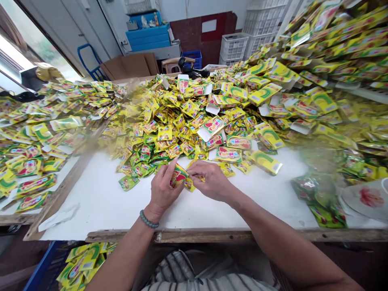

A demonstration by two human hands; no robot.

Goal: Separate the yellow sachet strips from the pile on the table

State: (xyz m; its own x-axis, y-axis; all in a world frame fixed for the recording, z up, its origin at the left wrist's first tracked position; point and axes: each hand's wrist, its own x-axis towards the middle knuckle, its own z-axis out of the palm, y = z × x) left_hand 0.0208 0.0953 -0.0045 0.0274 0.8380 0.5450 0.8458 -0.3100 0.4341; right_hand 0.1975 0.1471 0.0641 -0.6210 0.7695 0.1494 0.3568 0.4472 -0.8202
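Near the middle of the white table, my left hand (165, 184) is closed around a small yellow, green and red printed carton (179, 174). A bracelet circles that wrist. My right hand (209, 178) has its fingers pinched at the carton's right end; what they grip is mostly hidden. Just beyond both hands rises a heap of small yellow sachets (165, 132), with some green sachets (146, 151) at its front left. Flat-lying cartons, such as a yellow carton (228, 154) with a white flap, are spread to the right of the heap.
More cartons pile high at the right (342, 52) and cover a wood-edged table section (60, 190) at the left. A flowered white bowl (368, 198) stands at the right near green sachets (324, 202). Below the edge, a blue crate (45, 266) holds cartons.
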